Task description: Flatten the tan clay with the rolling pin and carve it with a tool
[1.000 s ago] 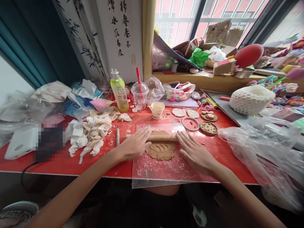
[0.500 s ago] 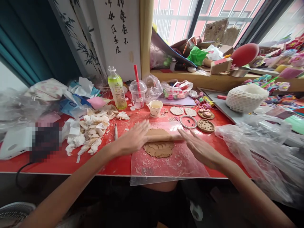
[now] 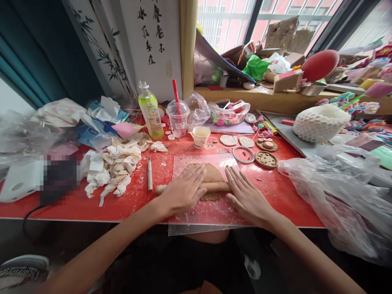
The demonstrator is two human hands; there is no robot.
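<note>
A wooden rolling pin (image 3: 216, 187) lies across a flattened slab of brown clay (image 3: 210, 173). Under the clay is a clear plastic sheet (image 3: 196, 218) that overhangs the table's front edge. My left hand (image 3: 185, 190) rests flat on the pin's left part, fingers stretched out. On the pin's right end lies my right hand (image 3: 246, 194), its palm down and fingers extended. Both hands press on the pin without wrapping round it, and they hide parts of it. Behind the right hand sit a ring (image 3: 243, 154) and a round clay piece with dark spots (image 3: 266, 159).
On the red table (image 3: 122, 210), a paper cup (image 3: 201, 137), a lidded plastic cup (image 3: 178, 118) and a bottle (image 3: 150, 110) stand at the back. Crumpled tissues (image 3: 114, 167) and a knife-like tool (image 3: 150, 175) lie left. Clear plastic bags (image 3: 324, 196) spread at right.
Both hands have drawn back toward me, and the rolling pin has rolled nearer with them. More of the clay's far part now shows beyond the pin.
</note>
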